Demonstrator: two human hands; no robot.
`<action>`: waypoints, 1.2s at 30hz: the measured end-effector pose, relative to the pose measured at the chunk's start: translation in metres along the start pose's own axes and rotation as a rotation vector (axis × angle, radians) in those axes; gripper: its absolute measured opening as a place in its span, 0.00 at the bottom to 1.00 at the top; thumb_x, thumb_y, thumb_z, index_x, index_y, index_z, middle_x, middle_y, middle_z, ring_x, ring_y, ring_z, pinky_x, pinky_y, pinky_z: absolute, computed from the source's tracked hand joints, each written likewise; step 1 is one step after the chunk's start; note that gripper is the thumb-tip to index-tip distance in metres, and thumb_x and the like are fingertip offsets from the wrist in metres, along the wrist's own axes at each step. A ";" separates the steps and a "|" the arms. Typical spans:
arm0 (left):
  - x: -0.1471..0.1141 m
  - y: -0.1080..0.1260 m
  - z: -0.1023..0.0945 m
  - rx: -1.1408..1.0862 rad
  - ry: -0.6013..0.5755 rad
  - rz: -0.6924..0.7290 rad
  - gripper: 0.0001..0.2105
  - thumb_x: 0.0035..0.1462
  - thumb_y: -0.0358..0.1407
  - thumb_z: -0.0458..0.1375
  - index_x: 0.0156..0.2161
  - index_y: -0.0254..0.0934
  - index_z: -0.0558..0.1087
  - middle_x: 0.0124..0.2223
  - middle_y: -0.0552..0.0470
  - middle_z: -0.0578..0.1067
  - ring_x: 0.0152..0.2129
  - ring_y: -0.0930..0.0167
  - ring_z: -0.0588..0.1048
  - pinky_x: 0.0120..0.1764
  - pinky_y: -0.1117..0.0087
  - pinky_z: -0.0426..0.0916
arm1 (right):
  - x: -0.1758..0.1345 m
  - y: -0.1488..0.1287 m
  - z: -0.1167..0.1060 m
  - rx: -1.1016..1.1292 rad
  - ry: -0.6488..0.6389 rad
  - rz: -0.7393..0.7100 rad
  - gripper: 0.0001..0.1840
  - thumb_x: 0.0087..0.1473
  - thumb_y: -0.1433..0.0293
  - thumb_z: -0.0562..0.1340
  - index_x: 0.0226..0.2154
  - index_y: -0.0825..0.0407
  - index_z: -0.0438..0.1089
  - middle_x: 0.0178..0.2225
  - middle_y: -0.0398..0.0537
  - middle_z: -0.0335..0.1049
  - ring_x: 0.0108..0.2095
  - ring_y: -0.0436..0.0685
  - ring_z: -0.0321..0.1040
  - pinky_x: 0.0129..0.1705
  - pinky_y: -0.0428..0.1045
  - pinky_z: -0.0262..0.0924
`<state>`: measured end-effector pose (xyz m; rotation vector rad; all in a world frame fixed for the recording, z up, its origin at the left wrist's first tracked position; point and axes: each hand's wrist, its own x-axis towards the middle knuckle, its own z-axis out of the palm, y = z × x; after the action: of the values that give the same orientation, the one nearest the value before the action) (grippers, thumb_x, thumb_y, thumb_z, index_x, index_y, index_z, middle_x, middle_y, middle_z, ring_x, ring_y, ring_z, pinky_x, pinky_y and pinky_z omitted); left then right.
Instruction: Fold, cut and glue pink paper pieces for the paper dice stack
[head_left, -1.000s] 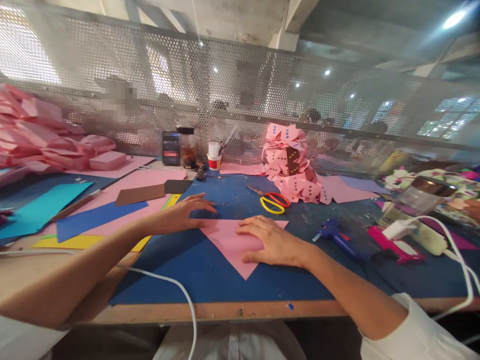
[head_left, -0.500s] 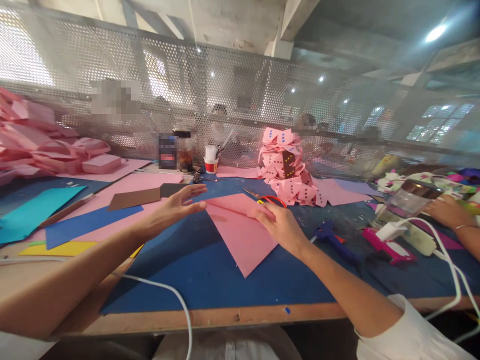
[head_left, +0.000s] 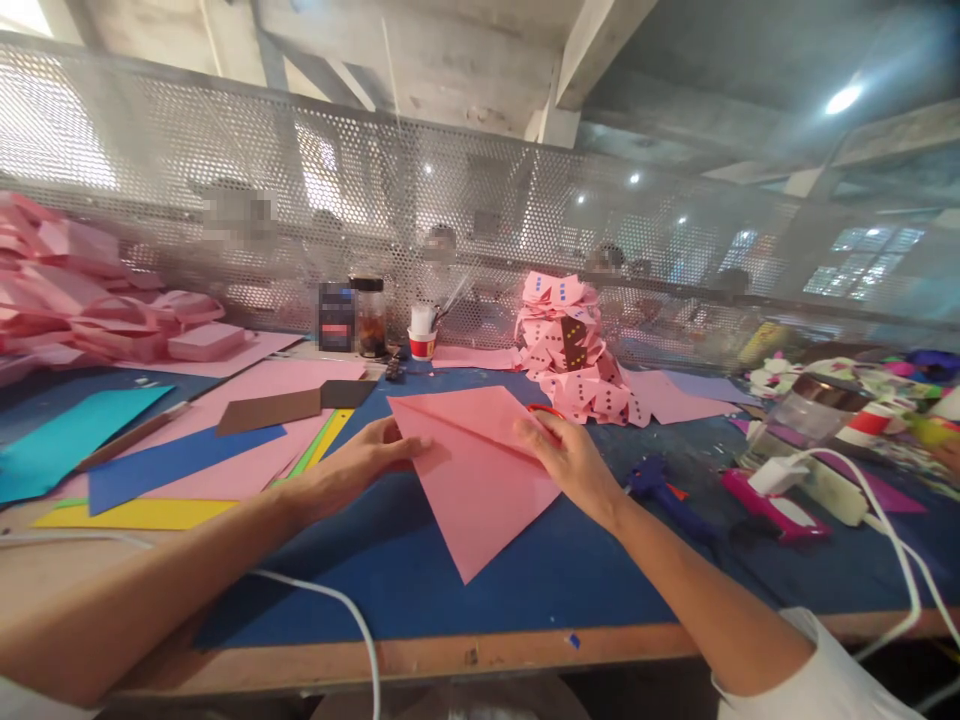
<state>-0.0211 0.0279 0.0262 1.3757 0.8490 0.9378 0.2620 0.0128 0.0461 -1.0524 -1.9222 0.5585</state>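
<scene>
A folded pink sheet of paper point(head_left: 480, 490) is held above the blue mat, one corner pointing toward me and a crease running across its upper part. My left hand point(head_left: 386, 448) pinches its left edge, thumb on top and fingers tucked beneath. On the other side, my right hand point(head_left: 562, 455) grips the right edge between thumb and fingers. Red scissor handles point(head_left: 546, 410) show just behind my right hand; the rest of the scissors is hidden. To the right of that hand lies a dark blue glue gun point(head_left: 660, 490).
Brown, blue and yellow strips lie over a pink sheet point(head_left: 255, 470) at left, with pink pieces point(head_left: 97, 290) heaped behind. Dotted pink pieces point(head_left: 562, 350) stand stacked at the back. A power strip point(head_left: 776, 508), a clear jar point(head_left: 799, 420) and white cables are on the right.
My left hand has gone from spread fingers beside the sheet to pinching its left edge. The sheet has shifted slightly left and toward me. The other person's hand at right has left the view.
</scene>
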 end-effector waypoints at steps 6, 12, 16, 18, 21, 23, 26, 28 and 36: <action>0.004 -0.006 -0.008 -0.009 0.165 -0.034 0.15 0.52 0.43 0.69 0.43 0.37 0.81 0.46 0.45 0.83 0.43 0.61 0.80 0.45 0.65 0.74 | -0.004 -0.009 -0.003 0.194 -0.151 0.002 0.22 0.68 0.51 0.55 0.42 0.50 0.75 0.41 0.45 0.75 0.45 0.55 0.70 0.48 0.48 0.61; 0.006 0.005 -0.014 -0.102 0.239 -0.012 0.19 0.50 0.39 0.69 0.48 0.37 0.80 0.47 0.44 0.83 0.44 0.59 0.81 0.46 0.65 0.74 | 0.002 0.007 -0.005 0.127 -0.020 0.009 0.22 0.69 0.53 0.53 0.47 0.48 0.76 0.50 0.49 0.76 0.53 0.58 0.71 0.58 0.52 0.61; 0.002 0.012 -0.014 -0.138 0.253 -0.011 0.18 0.53 0.39 0.65 0.49 0.37 0.78 0.47 0.48 0.83 0.47 0.58 0.80 0.49 0.62 0.74 | 0.007 0.021 -0.004 0.002 -0.008 0.037 0.20 0.68 0.55 0.55 0.47 0.49 0.76 0.50 0.50 0.76 0.52 0.57 0.72 0.58 0.53 0.62; 0.001 0.012 -0.015 -0.156 0.245 -0.013 0.17 0.55 0.39 0.65 0.50 0.38 0.77 0.46 0.49 0.84 0.47 0.56 0.80 0.49 0.60 0.74 | 0.007 0.024 -0.002 -0.009 -0.059 0.064 0.18 0.68 0.57 0.56 0.49 0.49 0.75 0.51 0.50 0.76 0.52 0.57 0.73 0.56 0.53 0.64; 0.002 0.010 -0.018 -0.181 0.241 -0.014 0.15 0.54 0.39 0.65 0.47 0.39 0.78 0.45 0.51 0.84 0.47 0.55 0.80 0.47 0.61 0.75 | 0.006 0.025 0.003 -0.043 -0.133 0.069 0.17 0.66 0.59 0.59 0.50 0.50 0.74 0.52 0.52 0.75 0.53 0.57 0.71 0.56 0.53 0.64; 0.003 0.009 -0.020 -0.199 0.236 -0.028 0.13 0.55 0.40 0.64 0.45 0.39 0.78 0.45 0.52 0.84 0.47 0.56 0.80 0.46 0.62 0.75 | 0.005 0.024 0.006 -0.069 -0.166 0.059 0.17 0.65 0.61 0.60 0.51 0.51 0.73 0.53 0.53 0.75 0.53 0.58 0.71 0.57 0.54 0.63; 0.004 0.007 -0.023 -0.220 0.217 -0.059 0.13 0.59 0.44 0.61 0.46 0.41 0.77 0.45 0.55 0.84 0.47 0.57 0.79 0.44 0.64 0.75 | 0.004 0.026 0.011 -0.069 -0.173 0.067 0.15 0.63 0.64 0.62 0.50 0.52 0.74 0.49 0.52 0.75 0.49 0.57 0.72 0.55 0.53 0.64; 0.005 0.005 -0.026 -0.209 0.229 -0.080 0.14 0.59 0.47 0.61 0.45 0.41 0.78 0.43 0.56 0.84 0.46 0.57 0.80 0.42 0.64 0.76 | 0.003 0.027 0.014 -0.054 -0.170 0.111 0.13 0.61 0.68 0.63 0.48 0.53 0.75 0.45 0.50 0.76 0.44 0.55 0.72 0.51 0.52 0.65; 0.006 0.007 -0.024 -0.169 0.281 -0.162 0.23 0.52 0.46 0.66 0.53 0.42 0.77 0.44 0.51 0.84 0.44 0.54 0.80 0.33 0.67 0.75 | 0.000 0.023 0.020 0.219 -0.283 0.288 0.11 0.59 0.70 0.63 0.45 0.54 0.75 0.34 0.42 0.71 0.34 0.50 0.68 0.40 0.46 0.62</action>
<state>-0.0407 0.0429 0.0328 1.0280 1.0513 1.0651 0.2556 0.0253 0.0190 -1.1616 -1.9027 1.1053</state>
